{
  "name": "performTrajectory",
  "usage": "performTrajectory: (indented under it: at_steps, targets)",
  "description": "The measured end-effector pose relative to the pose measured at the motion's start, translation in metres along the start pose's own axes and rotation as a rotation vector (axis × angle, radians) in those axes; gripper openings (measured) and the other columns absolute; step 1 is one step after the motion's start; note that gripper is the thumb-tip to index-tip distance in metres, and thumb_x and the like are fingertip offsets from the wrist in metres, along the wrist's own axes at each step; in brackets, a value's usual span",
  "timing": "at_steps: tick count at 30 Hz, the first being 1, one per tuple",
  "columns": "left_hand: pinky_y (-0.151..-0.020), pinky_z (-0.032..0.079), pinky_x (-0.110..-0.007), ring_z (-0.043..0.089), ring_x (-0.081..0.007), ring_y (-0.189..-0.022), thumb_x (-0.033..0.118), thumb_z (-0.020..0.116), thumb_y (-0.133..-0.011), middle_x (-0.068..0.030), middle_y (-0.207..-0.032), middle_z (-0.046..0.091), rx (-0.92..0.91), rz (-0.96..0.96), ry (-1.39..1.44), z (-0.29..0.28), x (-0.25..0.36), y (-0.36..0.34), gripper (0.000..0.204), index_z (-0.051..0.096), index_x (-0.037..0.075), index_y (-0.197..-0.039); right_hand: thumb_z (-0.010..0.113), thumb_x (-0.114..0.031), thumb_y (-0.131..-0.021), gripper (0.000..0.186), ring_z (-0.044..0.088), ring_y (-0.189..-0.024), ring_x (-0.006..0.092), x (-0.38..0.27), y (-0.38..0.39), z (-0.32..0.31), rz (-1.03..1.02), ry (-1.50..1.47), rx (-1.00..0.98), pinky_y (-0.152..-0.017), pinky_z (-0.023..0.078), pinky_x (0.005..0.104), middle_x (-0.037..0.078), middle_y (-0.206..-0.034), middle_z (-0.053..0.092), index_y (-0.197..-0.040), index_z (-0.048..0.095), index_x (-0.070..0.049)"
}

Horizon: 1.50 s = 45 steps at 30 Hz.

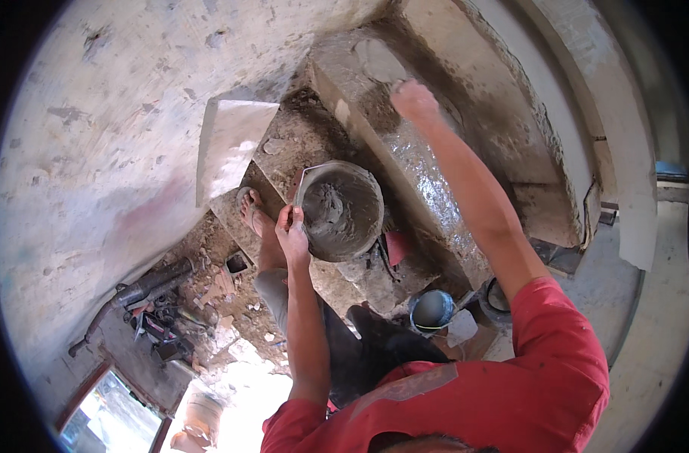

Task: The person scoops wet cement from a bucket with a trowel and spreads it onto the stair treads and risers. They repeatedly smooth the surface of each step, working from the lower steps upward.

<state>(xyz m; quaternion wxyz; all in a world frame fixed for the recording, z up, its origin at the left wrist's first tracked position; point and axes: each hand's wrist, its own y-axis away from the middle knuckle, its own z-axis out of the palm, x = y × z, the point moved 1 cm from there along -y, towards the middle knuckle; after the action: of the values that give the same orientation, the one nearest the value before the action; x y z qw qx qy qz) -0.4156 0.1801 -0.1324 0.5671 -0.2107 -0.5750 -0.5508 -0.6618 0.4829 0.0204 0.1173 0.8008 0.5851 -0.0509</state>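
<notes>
Bucket (371,192) beside left hand (292,235), ledge (427,177) under right
The left hand grips the bucket's left rim; a mortar patch (378,60) lies just beyond the right hand (414,100), its grip too blurred to tell.

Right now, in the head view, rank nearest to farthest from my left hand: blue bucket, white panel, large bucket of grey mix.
From your left hand:
1. Large bucket of grey mix: just to its right.
2. White panel: up and to the left.
3. Blue bucket: down to the right.
</notes>
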Motion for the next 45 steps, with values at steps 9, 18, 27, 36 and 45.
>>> performTrajectory:
  at_steps: [9,18,27,36,45]
  targets:
    - [-0.075,0.044,-0.024,0.053,-0.0067,-0.082,0.017,0.069,-0.102,0.0033,-0.094,0.065,0.001,0.027,-0.095,0.008,-0.001,-0.013,0.026,0.069,-0.001,-0.121,0.039,-0.042,-0.106,0.055,0.066,-0.103,0.0530,0.073,0.113,-0.001,0.172,-0.220,-0.010,-0.091,0.052,0.0592,0.036,-0.107,0.069,-0.113,0.060,0.008]
    - [-0.078,0.044,-0.024,0.054,-0.0066,-0.084,0.017,0.067,-0.103,0.0029,-0.095,0.065,-0.003,0.045,-0.018,0.006,0.003,-0.004,0.027,0.068,-0.002,-0.121,0.036,-0.039,-0.107,0.051,0.067,-0.108,0.0503,0.010,0.026,-0.013,0.018,0.028,0.017,-0.094,0.053,0.0583,0.035,-0.112,0.069,-0.120,0.058,0.005]
    - [-0.076,0.044,-0.024,0.054,-0.0063,-0.082,0.017,0.067,-0.102,0.0034,-0.095,0.066,0.012,0.036,-0.047,0.008,0.001,-0.011,0.025,0.070,-0.001,-0.120,0.048,-0.026,-0.101,0.033,0.069,-0.086,0.0479,0.163,0.133,0.026,-0.034,0.156,0.135,-0.072,0.057,0.0560,0.030,-0.104,0.065,-0.122,0.059,-0.003]
    - [-0.076,0.044,-0.023,0.055,-0.0064,-0.083,0.016,0.068,-0.102,0.0033,-0.095,0.066,0.043,0.039,-0.031,0.005,-0.001,-0.002,0.026,0.069,-0.002,-0.121,0.051,-0.031,-0.105,0.025,0.055,-0.051,0.0230,0.056,0.100,0.034,0.541,-1.149,-0.081,-0.042,0.047,0.0410,0.009,-0.068,0.054,-0.097,0.055,-0.008]
    - [-0.081,0.045,-0.024,0.056,-0.0077,-0.088,0.016,0.066,-0.103,0.0014,-0.099,0.066,0.004,0.026,-0.073,0.006,0.001,-0.011,0.027,0.068,-0.003,-0.122,0.045,-0.029,-0.103,0.042,0.072,-0.079,0.0446,-0.027,-0.014,0.010,-0.055,-0.202,-0.242,-0.079,0.058,0.0510,0.021,-0.077,0.071,-0.099,0.070,0.004]
